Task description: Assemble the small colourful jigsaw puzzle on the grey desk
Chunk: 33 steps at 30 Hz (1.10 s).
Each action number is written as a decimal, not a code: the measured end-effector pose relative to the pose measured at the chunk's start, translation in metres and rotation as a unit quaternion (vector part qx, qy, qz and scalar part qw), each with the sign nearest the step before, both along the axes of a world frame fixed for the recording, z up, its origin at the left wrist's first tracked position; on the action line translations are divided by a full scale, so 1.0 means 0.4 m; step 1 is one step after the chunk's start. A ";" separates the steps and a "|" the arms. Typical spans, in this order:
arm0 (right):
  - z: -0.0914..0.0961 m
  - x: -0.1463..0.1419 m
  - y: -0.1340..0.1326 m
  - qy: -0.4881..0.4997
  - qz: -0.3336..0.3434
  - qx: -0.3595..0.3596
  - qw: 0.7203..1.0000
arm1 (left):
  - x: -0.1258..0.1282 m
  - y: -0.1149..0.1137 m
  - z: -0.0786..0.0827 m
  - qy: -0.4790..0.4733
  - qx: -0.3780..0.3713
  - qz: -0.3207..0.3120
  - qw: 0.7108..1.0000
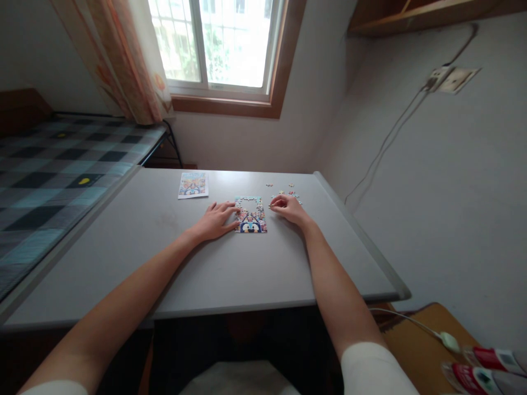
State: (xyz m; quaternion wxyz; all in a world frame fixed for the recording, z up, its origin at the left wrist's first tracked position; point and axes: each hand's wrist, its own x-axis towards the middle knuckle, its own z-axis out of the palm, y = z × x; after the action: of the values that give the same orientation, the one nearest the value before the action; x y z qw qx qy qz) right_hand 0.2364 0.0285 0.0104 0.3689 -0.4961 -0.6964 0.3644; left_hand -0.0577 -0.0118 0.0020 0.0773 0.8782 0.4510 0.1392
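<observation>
A small colourful jigsaw puzzle [251, 215], partly assembled with a gap near its top, lies on the grey table [206, 263]. My left hand [216, 219] rests flat beside the puzzle's left edge, fingers spread and touching it. My right hand [286, 207] sits just right of the puzzle, fingers curled in a pinch on a small puzzle piece [270, 206]. Several loose pieces [288, 192] lie scattered behind my right hand.
A printed reference picture [193, 185] lies at the table's far left. A bed with a checked cover [49, 175] adjoins the table's left side. A wall stands to the right, a window behind. A cable and red-and-white objects [481, 367] are at lower right.
</observation>
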 end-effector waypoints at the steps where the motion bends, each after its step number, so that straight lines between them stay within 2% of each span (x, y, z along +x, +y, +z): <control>1: -0.002 -0.007 0.000 0.005 -0.001 0.008 1.000 | 0.000 0.000 0.000 0.001 0.000 0.000 1.000; 7: -0.011 -0.058 -0.002 -0.012 -0.016 0.047 0.999 | 0.002 -0.001 0.001 0.003 0.005 -0.002 1.000; 13: 0.047 -0.112 0.036 0.012 0.021 0.077 0.997 | 0.002 0.000 -0.001 -0.003 0.005 -0.004 1.000; 16: 0.060 -0.145 0.053 0.043 0.005 0.079 0.996 | 0.002 -0.001 0.001 -0.001 0.001 -0.001 1.000; 21: 0.016 -0.180 0.050 -0.007 -0.056 0.091 0.994 | 0.002 -0.002 -0.001 -0.001 0.012 -0.006 1.000; 26: -0.018 -0.165 0.035 -0.033 -0.048 0.072 0.996 | 0.003 -0.002 -0.001 -0.003 0.007 -0.002 1.000; 33: -0.017 -0.161 0.020 -0.027 -0.027 0.054 0.998 | 0.003 -0.003 0.002 -0.003 0.001 0.002 1.000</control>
State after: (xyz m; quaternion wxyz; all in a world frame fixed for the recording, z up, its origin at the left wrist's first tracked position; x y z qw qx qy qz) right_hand 0.1719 0.0365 0.0037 0.3860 -0.5037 -0.7112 0.3025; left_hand -0.0567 -0.0132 0.0029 0.0772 0.8769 0.4524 0.1428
